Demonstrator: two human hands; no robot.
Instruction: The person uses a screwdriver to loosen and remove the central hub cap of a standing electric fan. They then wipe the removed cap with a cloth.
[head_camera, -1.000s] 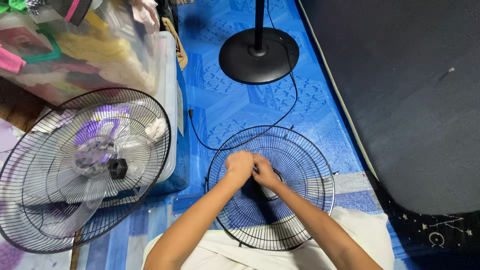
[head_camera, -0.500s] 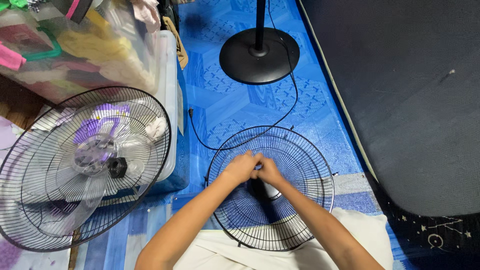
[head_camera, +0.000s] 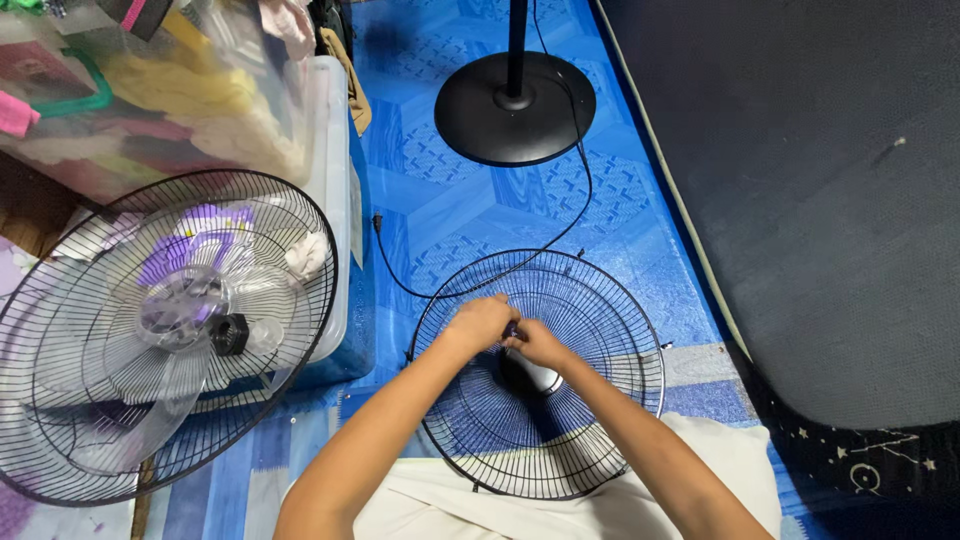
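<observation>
1. Black wire makes up the round fan guard (head_camera: 600, 420), which lies flat on the blue patterned floor (head_camera: 470, 210), directly in front of the person and partly over a white cloth (head_camera: 740, 465) at the near edge.

2. Both hands are met at the guard's middle, just above its dark hub (head_camera: 527, 374). The left hand (head_camera: 481, 323) is closed into a loose fist over the wires, and the right hand (head_camera: 537, 343) is pinched beside it, the fingers touching. Each grip is narrow and appears closed on something small at the centre; what is held cannot be told, as it is hidden by the fingers.

3. The guard is judged light and springy rather than rigid: thin spokes would flex under pressure and could be bent if squeezed in the middle of a span. The wire is probably smooth and a little slippery.

4. The outer rim, where a thicker hoop ties the spokes, is judged the safest place for a hold, with two hands set well apart. The hub ring is also stiff enough to be gripped.

5. A second fan guard (head_camera: 60, 440), with a clear fan blade (head_camera: 185, 310) and a black cap (head_camera: 231, 335) resting in it, is seen to the left, leaning against a clear storage box (head_camera: 335, 150).

6. A black fan stand (head_camera: 515, 108) is set farther off, its cable (head_camera: 585, 190) trailing across the floor to the guard's far edge. A dark mattress (head_camera: 820, 200) borders the floor on the right.
</observation>
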